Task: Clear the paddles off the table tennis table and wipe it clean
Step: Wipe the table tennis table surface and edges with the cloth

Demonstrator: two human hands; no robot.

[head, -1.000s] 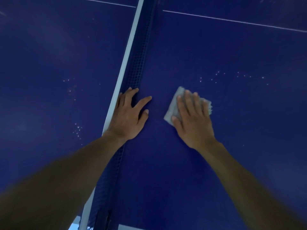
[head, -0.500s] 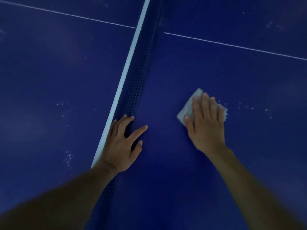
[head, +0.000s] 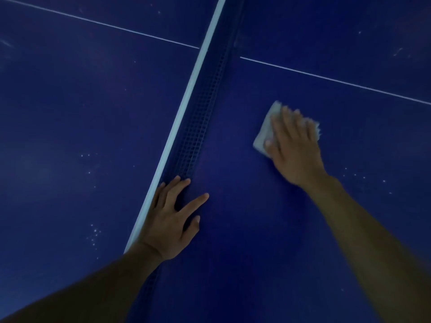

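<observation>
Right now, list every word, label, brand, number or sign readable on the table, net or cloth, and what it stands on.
None: no text can be read anywhere in view.
The blue table tennis table shows only white lines and pale specks.
The net and its white top band are plain.
The grey cloth under the right hand bears no visible print.

A dark blue mesh net [head: 198,127] ran diagonally from lower left to upper centre, capped by a white top band [head: 186,101]. A thin white line [head: 326,78] crossed it at an angle. Small white specks [head: 94,231] lay scattered on either side.
</observation>
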